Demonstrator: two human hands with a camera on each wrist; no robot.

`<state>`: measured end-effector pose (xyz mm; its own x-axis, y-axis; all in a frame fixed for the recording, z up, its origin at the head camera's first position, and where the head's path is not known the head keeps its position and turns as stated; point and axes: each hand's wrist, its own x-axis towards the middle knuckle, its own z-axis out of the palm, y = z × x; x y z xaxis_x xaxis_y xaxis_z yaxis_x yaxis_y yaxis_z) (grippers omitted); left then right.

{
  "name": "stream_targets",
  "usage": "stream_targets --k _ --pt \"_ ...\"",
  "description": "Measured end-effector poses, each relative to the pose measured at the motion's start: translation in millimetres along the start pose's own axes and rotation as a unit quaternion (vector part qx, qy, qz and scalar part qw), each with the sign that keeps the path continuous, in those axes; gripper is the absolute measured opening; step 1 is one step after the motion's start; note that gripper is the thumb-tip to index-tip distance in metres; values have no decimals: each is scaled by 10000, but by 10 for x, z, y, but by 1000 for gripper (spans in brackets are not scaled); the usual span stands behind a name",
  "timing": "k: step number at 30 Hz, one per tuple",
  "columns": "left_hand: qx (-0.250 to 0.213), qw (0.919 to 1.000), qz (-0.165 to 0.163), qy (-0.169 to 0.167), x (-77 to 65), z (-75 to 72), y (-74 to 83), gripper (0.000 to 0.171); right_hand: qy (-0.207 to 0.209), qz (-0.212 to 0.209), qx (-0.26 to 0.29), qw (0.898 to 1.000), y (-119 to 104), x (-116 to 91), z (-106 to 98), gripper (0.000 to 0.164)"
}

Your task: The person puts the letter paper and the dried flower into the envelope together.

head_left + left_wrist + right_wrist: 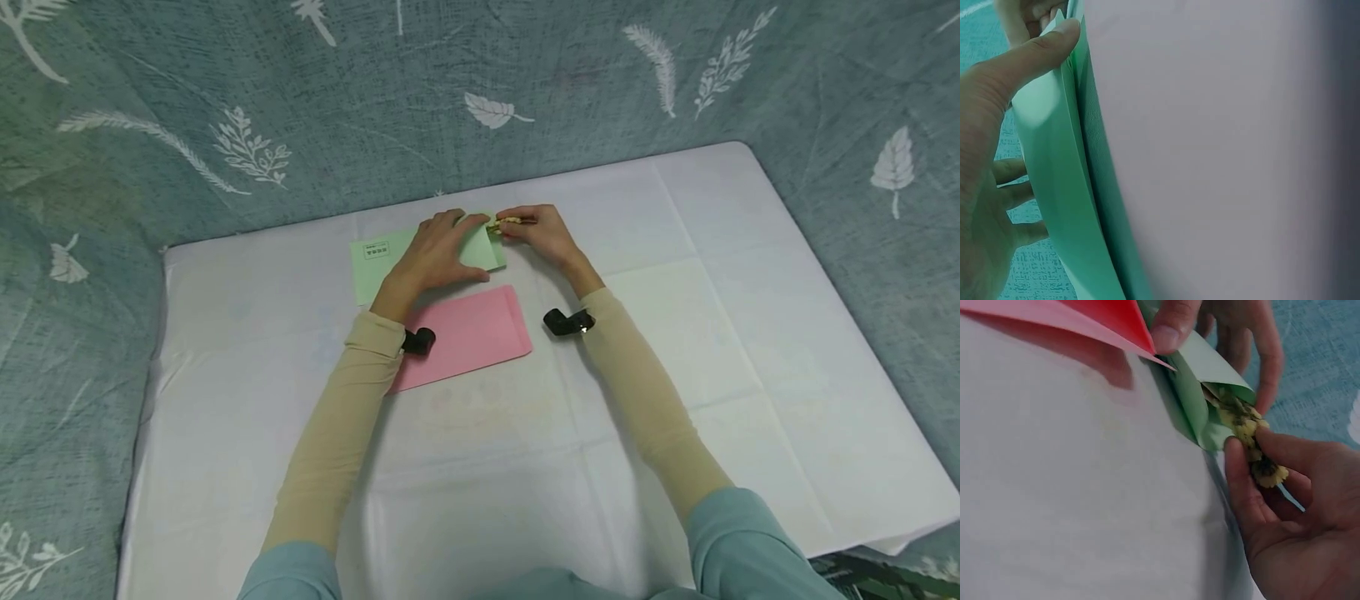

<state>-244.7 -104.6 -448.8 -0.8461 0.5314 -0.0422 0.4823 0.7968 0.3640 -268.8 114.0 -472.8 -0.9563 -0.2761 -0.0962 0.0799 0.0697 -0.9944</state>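
A light green paper envelope [377, 275] lies near the far edge of the table, a printed box at its left end. My left hand [435, 252] grips it across its width; the thumb presses the near edge and the fingers lie along the far one. In the right wrist view the envelope's mouth [1213, 431] gapes. My right hand [551, 236] pinches a small bunch of dried yellow flowers [1247, 432] between thumb and fingers. Part of the bunch is inside the mouth and the rest sticks out.
A pink envelope [474, 337] lies flat in front of the green one, partly under the left wrist and its black camera [420, 341]. White cloth covers the table [480, 467]. A blue-green leaf-patterned curtain [390, 100] hangs close behind.
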Motion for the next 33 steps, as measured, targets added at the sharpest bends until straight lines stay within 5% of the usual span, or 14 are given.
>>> stream_targets --k 10,19,33 --pt "49 9999 84 51 -3 12 -15 91 367 424 392 9977 7 0 -178 32" --pt "61 10000 48 50 -9 19 0 91 55 205 567 9982 57 -5 16 29" --pt "60 10000 10 79 -17 27 7 91 16 439 805 9958 38 5 99 31"
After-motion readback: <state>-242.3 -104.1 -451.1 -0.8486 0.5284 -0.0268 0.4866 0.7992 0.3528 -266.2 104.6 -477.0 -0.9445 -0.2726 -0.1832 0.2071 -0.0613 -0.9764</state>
